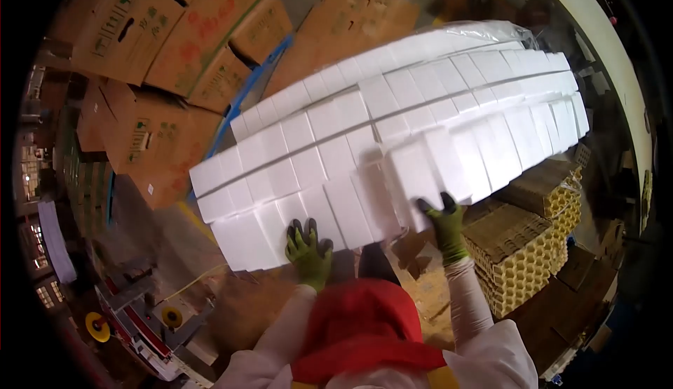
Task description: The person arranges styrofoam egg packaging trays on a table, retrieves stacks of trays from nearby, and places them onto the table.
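Observation:
Rows of white boxes [336, 157] are packed side by side in stepped tiers before me. My left hand [308, 256], in a green glove with dark fingertips, lies with spread fingers on the near face of a box in the front row. At the near end of one white box [412, 171], which sits out of line with its neighbours, is my gloved right hand [445, 231]. Two dark fingertips show on its edge, and the other fingers are hidden. Clear plastic film [491, 31] covers the far right end of the rows.
Printed brown cartons [168, 45] are stacked at the far left, beside a blue strip [242, 108]. Honeycomb cardboard blocks [519, 256] stand close to my right arm. Machinery with a yellow wheel [98, 326] is at lower left. A red hat [361, 326] blocks part of the view below.

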Tool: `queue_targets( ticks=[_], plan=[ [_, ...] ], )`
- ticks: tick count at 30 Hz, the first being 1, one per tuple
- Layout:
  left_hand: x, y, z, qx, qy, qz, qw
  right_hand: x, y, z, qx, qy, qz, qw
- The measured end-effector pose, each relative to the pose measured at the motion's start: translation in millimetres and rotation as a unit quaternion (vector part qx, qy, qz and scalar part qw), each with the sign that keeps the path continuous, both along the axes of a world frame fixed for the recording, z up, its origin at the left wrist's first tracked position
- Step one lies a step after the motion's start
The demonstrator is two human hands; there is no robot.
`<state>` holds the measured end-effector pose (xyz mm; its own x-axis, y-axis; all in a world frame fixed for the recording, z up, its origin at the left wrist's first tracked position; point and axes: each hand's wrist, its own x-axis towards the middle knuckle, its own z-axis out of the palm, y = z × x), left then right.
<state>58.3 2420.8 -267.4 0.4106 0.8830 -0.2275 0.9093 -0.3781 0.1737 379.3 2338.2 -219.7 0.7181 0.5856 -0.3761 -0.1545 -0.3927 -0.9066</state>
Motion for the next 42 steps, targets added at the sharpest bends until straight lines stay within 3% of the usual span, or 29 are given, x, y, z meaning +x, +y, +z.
queue_targets(
  ticks=[2, 3, 6, 7, 10, 11, 12, 13, 14, 15, 16, 17, 18, 20, 21, 22, 24, 25, 26, 27, 28, 30, 31, 33, 35, 38, 40, 41, 42],
  plan=[
    [6.4, -6.5, 2.1, 0.006, 0.004, 0.005, 1.000, 19.7, -2.5, 42.5, -0.057, 0.058, 0.005, 0.997],
    [5.1, -10.8, -0.9, -0.007, 0.012, 0.008, 1.000, 16.9, -0.6, 54.9, 0.022, 0.154, -0.036, 0.987],
    [12.5, -8.9, 9.5, -0.031, -0.040, 0.036, 0.998, 13.2, -17.0, 9.5, 0.000, 0.106, -0.078, 0.991],
    [15.1, -6.8, 18.1, -0.039, -0.069, 0.047, 0.996, 10.4, -18.2, 10.5, 0.029, 0.169, -0.087, 0.981],
    [40.6, 6.5, 30.8, -0.042, -0.203, 0.001, 0.978, 10.7, -21.6, 28.3, 0.033, 0.105, 0.008, 0.994],
    [63.5, 8.7, 26.0, -0.077, -0.328, 0.020, 0.941, 9.3, -20.8, 37.8, 0.027, 0.030, 0.052, 0.998],
    [89.8, 13.9, 49.6, -0.333, -0.423, 0.143, 0.831, 7.4, -22.7, 42.4, 0.042, 0.034, 0.041, 0.998],
    [103.1, 12.6, 56.5, -0.478, -0.500, 0.204, 0.693, 6.6, -24.8, 39.1, -0.010, -0.070, 0.064, 0.995],
    [118.6, 13.8, 62.3, -0.598, -0.552, 0.255, 0.522, 8.7, -25.0, 33.5, -0.061, -0.175, 0.088, 0.979],
    [150.8, 17.3, 80.4, -0.605, -0.485, 0.265, 0.573, 9.9, -27.7, 32.8, -0.077, -0.194, 0.118, 0.971],
    [181.1, 12.8, 95.4, -0.606, -0.415, 0.274, 0.621, 12.6, -32.3, 28.1, 0.024, -0.207, 0.142, 0.968],
    [195.0, -1.8, 78.9, -0.572, -0.507, 0.255, 0.592, 16.8, -34.5, 32.6, 0.011, -0.209, 0.134, 0.969],
    [203.0, -7.0, 61.1, -0.569, -0.517, 0.265, 0.582, 20.7, -35.5, 36.8, -0.002, -0.211, 0.127, 0.969],
    [211.7, -17.2, 38.4, -0.562, -0.531, 0.290, 0.563, 32.0, -29.7, 33.5, 0.020, -0.183, -0.059, 0.981],
    [217.3, -17.0, 39.4, -0.505, -0.508, 0.239, 0.656, 41.8, -33.6, 15.1, -0.071, -0.305, -0.058, 0.948],
    [217.0, -17.1, 41.5, -0.513, -0.512, 0.243, 0.645, 46.5, -45.9, -22.1, -0.213, -0.367, -0.011, 0.906],
    [211.7, -14.1, 47.2, -0.530, -0.523, 0.246, 0.621, 35.1, -49.1, -39.3, -0.309, -0.133, 0.018, 0.942],
    [209.8, -14.7, 58.4, -0.534, -0.516, 0.276, 0.610, 29.2, -55.7, -54.2, -0.286, -0.212, 0.028, 0.934],
    [202.1, -17.9, 43.8, -0.526, -0.535, 0.212, 0.627, 28.0, -56.3, -53.2, -0.292, -0.203, 0.043, 0.934],
    [194.6, -23.8, 27.4, -0.529, -0.519, 0.190, 0.644, 27.2, -66.9, -70.4, -0.215, -0.178, 0.001, 0.960],
    [200.7, -20.7, 54.6, -0.533, -0.548, 0.186, 0.617, 32.3, -69.1, -88.6, -0.127, -0.157, -0.038, 0.979],
    [208.5, -23.0, 74.9, -0.439, -0.563, 0.110, 0.691, 55.8, -55.3, -82.7, -0.011, 0.035, -0.096, 0.995],
    [212.4, -21.2, 94.7, -0.427, -0.554, 0.086, 0.710, 60.5, -39.5, -44.9, 0.073, 0.125, -0.157, 0.977],
    [213.9, -24.7, 135.0, -0.406, -0.530, 0.044, 0.743, 85.4, -25.5, 5.8, 0.117, 0.144, -0.124, 0.975],
    [210.1, -32.5, 147.2, -0.287, -0.521, -0.017, 0.804, 100.5, -12.2, 43.4, 0.187, 0.138, -0.118, 0.966],
    [196.4, -11.2, 223.9, -0.393, -0.595, 0.018, 0.701, 86.2, 9.5, 139.3, 0.166, 0.063, -0.048, 0.983],
    [160.4, -14.9, 275.5, -0.404, -0.664, 0.072, 0.626, 54.5, 23.6, 195.1, 0.272, 0.082, -0.028, 0.958],
    [137.8, -4.6, 287.1, -0.329, -0.619, 0.015, 0.713, 34.9, 30.2, 224.6, 0.291, 0.072, -0.007, 0.954],
    [114.2, -0.1, 290.0, -0.233, -0.613, -0.034, 0.754, 18.5, 38.8, 243.2, 0.309, 0.061, 0.012, 0.949]
  ],
)
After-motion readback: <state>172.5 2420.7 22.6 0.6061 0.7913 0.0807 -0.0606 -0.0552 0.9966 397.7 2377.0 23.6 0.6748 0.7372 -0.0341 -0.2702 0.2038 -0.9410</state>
